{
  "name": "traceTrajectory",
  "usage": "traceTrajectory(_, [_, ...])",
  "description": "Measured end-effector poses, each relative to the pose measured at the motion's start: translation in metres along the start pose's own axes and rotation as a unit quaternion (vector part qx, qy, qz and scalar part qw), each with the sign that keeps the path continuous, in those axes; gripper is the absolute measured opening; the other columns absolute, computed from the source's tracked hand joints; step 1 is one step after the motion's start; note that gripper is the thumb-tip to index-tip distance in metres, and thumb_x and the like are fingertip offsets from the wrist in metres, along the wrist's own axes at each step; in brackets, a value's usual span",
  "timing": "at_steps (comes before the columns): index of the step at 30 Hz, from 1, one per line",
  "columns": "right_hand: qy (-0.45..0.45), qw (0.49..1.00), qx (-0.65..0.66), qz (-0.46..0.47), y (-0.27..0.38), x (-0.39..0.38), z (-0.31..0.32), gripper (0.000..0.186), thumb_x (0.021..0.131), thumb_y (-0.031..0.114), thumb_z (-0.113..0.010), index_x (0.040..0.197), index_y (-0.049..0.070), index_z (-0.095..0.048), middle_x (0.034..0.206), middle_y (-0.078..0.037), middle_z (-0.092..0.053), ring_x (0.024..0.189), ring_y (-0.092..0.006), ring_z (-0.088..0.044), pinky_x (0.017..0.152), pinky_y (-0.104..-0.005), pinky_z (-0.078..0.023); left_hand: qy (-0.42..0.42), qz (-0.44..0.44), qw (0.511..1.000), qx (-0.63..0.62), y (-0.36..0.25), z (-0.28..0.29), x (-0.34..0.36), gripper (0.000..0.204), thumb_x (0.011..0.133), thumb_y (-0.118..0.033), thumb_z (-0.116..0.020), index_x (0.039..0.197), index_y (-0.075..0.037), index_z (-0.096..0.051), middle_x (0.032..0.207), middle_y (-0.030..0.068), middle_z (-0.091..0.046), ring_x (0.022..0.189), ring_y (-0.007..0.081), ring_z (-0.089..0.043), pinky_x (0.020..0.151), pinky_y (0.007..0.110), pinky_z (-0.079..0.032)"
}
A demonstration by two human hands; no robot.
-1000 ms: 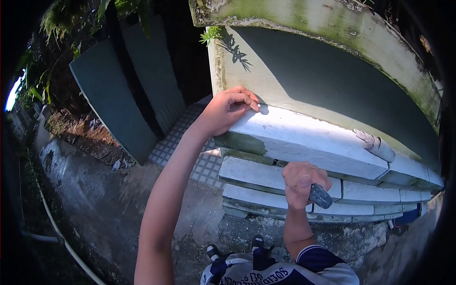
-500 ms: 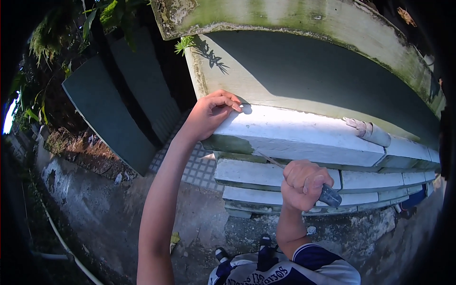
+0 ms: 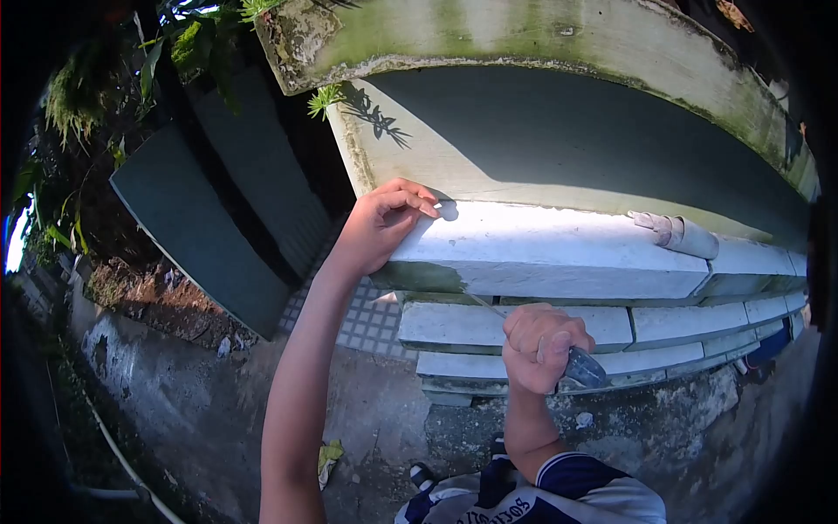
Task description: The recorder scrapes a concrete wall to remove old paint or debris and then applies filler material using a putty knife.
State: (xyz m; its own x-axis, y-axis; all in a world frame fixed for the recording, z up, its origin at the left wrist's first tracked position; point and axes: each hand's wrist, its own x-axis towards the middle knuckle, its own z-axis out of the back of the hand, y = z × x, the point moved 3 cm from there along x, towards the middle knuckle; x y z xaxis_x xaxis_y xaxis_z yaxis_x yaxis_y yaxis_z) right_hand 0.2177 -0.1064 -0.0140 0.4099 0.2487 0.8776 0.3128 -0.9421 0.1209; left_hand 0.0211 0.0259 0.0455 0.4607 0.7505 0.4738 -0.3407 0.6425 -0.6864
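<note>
My right hand (image 3: 543, 348) is wrapped round the dark handle (image 3: 585, 368) of a thin-bladed metal tool. Its narrow metal part (image 3: 485, 304) points left to the lower edge of a white-coated ledge (image 3: 559, 249), by a greenish bare patch (image 3: 423, 277). Whether the tip touches the ledge I cannot tell. At the ledge's left end rests my left hand (image 3: 384, 223), fingers curled and pinched together. A tiny white bit shows at its fingertips, too small to name.
A greyish roll with a crumpled end (image 3: 676, 234) lies on the ledge against the wall (image 3: 541, 157). Below are more white-topped ledges (image 3: 515, 325). A mossy slab (image 3: 489, 35) overhangs the wall. At left stand a dark panel (image 3: 196, 210) and grid-patterned tiles (image 3: 371, 323).
My right hand has moved slightly left and down with the tool, its tip now lower against the ledge's edge. My left hand keeps its place on the ledge. The whole view has shifted a little.
</note>
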Motion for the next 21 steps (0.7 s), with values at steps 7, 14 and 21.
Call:
traceTrajectory(7, [-0.047,0.992,0.003,-0.121,-0.032,-0.023,0.000,0.040,0.102,0.012,-0.047,0.066,0.013,-0.031,0.045,0.002,-0.032,0.036,-0.0104,-0.024,0.037,-0.0294,-0.024,0.009,-0.012,1.000,-0.020,0.001,-0.002,0.002,0.025,0.092,0.008,-0.055,0.098,-0.006,-0.075,0.114,0.0034,-0.065,0.107,0.0145,-0.063,0.094,0.029,-0.050])
traceTrajectory(14, [-0.043,0.998,-0.005,-0.046,-0.029,-0.018,0.002,0.038,0.103,0.014,-0.046,0.067,0.012,-0.034,0.047,0.002,-0.034,0.036,-0.0100,-0.026,0.036,-0.0305,-0.024,0.011,-0.009,1.000,-0.013,-0.003,-0.002,0.003,0.022,0.093,0.008,-0.057,0.098,-0.006,-0.074,0.114,0.0027,-0.065,0.110,0.0140,-0.062,0.098,0.030,-0.049])
traceTrajectory(21, [-0.045,0.999,0.011,0.015,-0.003,-0.013,0.014,0.038,0.106,0.018,-0.041,0.069,0.013,-0.036,0.047,0.003,-0.034,0.035,-0.0081,-0.023,0.036,-0.0275,-0.024,-0.002,-0.008,1.000,-0.018,-0.002,-0.002,0.000,0.024,0.093,0.008,-0.057,0.098,-0.006,-0.075,0.112,0.0031,-0.065,0.107,0.0142,-0.063,0.096,0.030,-0.050])
